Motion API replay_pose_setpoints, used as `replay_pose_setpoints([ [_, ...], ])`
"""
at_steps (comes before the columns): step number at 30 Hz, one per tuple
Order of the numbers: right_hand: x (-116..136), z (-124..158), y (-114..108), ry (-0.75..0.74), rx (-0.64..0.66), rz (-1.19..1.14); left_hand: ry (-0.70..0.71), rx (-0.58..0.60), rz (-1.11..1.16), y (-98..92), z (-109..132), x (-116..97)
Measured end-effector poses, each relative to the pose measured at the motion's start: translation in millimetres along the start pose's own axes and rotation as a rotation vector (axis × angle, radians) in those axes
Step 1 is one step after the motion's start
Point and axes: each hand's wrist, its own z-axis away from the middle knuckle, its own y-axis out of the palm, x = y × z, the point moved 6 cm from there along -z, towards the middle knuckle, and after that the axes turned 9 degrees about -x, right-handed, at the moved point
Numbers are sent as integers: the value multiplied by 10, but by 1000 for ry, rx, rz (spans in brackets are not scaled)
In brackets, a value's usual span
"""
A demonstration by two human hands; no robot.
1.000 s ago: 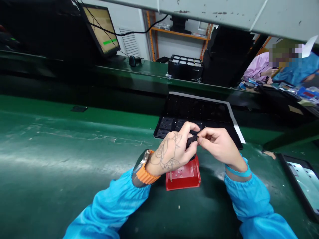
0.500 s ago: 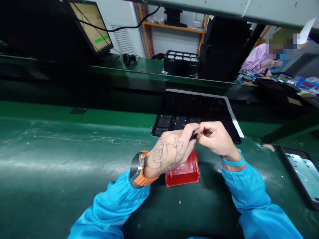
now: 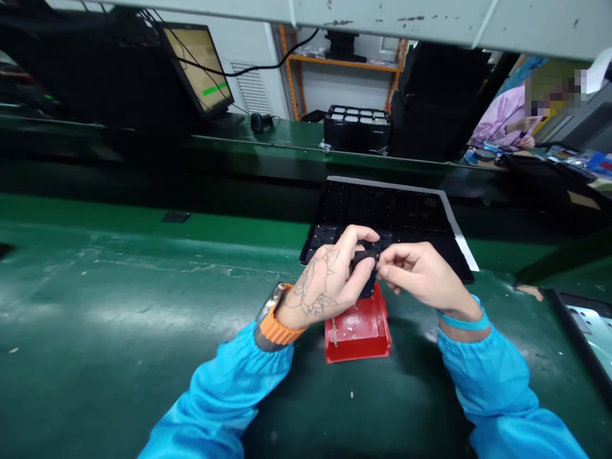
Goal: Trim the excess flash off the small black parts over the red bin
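Note:
My left hand is closed on a small black part, gripping it between thumb and fingers above the red bin. At the part's right end, the fingertips of my right hand are pinched together; whatever they hold is too small to make out. Below both hands sits the red bin, with several tiny pieces on its floor. Directly behind the hands lies a black tray, with similar-looking dark parts in its near left compartments, partly hidden by my left hand.
A phone-like panel in a dark frame lies at the right edge. A flat black piece rests at the back left. Behind stand a monitor, a scanner and a black box. Another person sits far right.
My left hand has turned and its index finger has lifted, so more of the black part shows. My right fingertips have shifted slightly apart from my left hand. The camera view has shifted.

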Motion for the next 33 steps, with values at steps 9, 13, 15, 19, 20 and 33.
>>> replay_pose_setpoints([
  [9,-21,48,114,0,182,158,-21,-158,-16,-70,-37,80],
  [13,-37,51,142,13,178,154,33,-202,-70,-82,-24,12],
  [15,-54,45,156,8,155,169,60,-220,-116,-77,-8,-20],
  [19,-70,16,174,-76,61,283,121,-240,-209,-25,31,-57],
  [20,-72,10,180,-99,41,308,145,-242,-221,-8,39,-66],
  [33,-28,-41,265,-238,-48,344,108,-285,-270,-85,-14,33],
])
